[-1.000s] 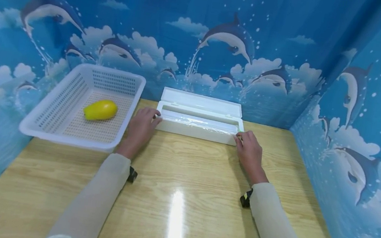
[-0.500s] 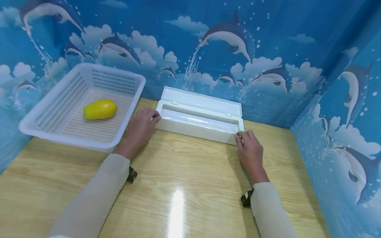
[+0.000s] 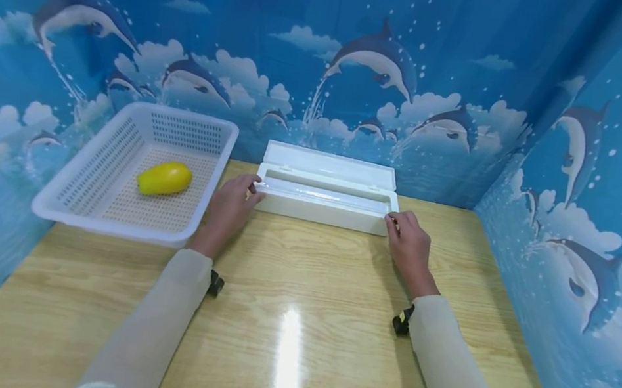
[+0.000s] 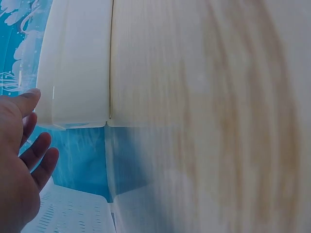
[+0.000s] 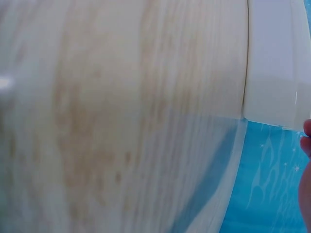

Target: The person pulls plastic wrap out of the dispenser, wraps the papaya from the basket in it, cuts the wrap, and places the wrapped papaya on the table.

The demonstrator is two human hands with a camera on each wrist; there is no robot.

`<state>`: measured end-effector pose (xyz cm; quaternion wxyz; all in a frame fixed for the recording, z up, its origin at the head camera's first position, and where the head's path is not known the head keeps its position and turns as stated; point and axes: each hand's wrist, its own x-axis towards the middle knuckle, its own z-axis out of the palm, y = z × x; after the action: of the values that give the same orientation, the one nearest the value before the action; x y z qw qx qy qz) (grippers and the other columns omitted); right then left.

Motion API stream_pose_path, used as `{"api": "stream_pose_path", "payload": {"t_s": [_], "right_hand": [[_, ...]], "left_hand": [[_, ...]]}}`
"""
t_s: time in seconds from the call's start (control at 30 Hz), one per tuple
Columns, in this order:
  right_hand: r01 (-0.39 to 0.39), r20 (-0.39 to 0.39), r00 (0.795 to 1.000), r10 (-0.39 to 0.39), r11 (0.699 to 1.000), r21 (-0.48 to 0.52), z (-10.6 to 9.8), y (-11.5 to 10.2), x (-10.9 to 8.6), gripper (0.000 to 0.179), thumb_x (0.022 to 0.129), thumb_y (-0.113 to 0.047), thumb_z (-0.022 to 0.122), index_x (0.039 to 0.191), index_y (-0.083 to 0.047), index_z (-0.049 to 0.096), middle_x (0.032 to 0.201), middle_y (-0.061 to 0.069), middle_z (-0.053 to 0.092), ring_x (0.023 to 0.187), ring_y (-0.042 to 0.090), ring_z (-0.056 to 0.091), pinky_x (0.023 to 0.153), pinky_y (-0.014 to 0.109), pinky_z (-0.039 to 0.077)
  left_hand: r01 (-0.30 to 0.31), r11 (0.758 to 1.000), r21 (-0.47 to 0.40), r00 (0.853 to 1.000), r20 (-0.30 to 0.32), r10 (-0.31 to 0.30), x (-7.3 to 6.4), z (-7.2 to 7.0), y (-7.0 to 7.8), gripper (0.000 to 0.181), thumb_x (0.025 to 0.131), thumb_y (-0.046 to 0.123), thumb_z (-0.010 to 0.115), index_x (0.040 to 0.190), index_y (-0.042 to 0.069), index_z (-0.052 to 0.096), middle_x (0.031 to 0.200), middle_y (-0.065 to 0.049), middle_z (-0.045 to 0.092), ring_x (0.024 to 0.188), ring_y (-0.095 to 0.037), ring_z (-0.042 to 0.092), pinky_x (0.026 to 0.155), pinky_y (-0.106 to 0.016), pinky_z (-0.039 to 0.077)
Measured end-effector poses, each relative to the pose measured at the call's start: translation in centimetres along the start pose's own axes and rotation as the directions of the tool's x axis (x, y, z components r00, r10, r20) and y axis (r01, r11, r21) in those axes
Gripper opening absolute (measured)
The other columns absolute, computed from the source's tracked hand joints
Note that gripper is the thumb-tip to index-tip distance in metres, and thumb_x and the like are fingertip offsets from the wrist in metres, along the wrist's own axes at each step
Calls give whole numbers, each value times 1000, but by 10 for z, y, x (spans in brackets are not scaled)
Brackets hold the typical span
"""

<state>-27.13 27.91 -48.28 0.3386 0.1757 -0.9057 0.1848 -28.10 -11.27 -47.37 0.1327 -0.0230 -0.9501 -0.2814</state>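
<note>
A long white plastic wrap dispenser box [image 3: 320, 212] sits near the back edge of the table, its lid [image 3: 329, 165] tipped back. Inside it lies a clear roll of plastic wrap [image 3: 317, 193] with a shiny surface. My left hand [image 3: 230, 206] is at the box's left end, thumb and index finger apart; in the left wrist view its fingers [image 4: 41, 155] are spread loosely beside the box's end. At the front right corner, my right hand [image 3: 408, 241] pinches the edge of the film between thumb and forefinger; the clear film itself is hard to see there.
A white perforated basket [image 3: 208, 206] stands left of the box, close to my left forearm. A yellow papaya-like fruit [image 3: 164, 178] lies in it. Blue dolphin-print curtains [image 3: 456, 55] border the wooden table [image 3: 310, 287] at the back and sides.
The shiny film that stretched over the box's front edge has drawn back toward the roll. My left thumb and index finger have parted; the right hand has barely moved.
</note>
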Motion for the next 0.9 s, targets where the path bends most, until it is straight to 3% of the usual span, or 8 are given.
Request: {"api": "stream_pose_path", "payload": {"t_s": [0.13,0.33,0.63,0.9], "right_hand": [[-16,13,1000,16,1000,-3,-1,0,1,20,101,-20,63,105,-2,70,91,10,63,72,22,61,56,38,50],[-11,6,1000,11,1000,7,1,0,1,18,101,-19,64,105,-3,70,91,10,63,73,22,62,56,39,51],[32,-75,997,-29,999,40,1,0,3,17,98,-16,68,104,-2,74,91,10,67,78,25,67,65,41,58],[-54,-40,998,57,996,73,1,-2,5,21,100,-21,65,105,-2,73,94,11,69,79,24,67,67,39,58]], "left_hand": [[0,1000,15,1000,12,0,2,0,1,45,99,34,66,140,18,55,107,-1,64,97,-21,58,81,-38,51],[-41,998,44,999,13,40,0,0,1,33,102,36,60,130,19,64,112,-2,67,106,-21,61,90,-40,53],[-65,996,-66,996,-66,60,-2,-1,0,31,105,36,53,124,17,69,115,-4,70,110,-23,63,97,-43,53],[-14,988,-156,996,-85,0,-1,-1,3,29,105,32,54,123,15,70,115,-5,71,112,-23,65,98,-43,53]]}}
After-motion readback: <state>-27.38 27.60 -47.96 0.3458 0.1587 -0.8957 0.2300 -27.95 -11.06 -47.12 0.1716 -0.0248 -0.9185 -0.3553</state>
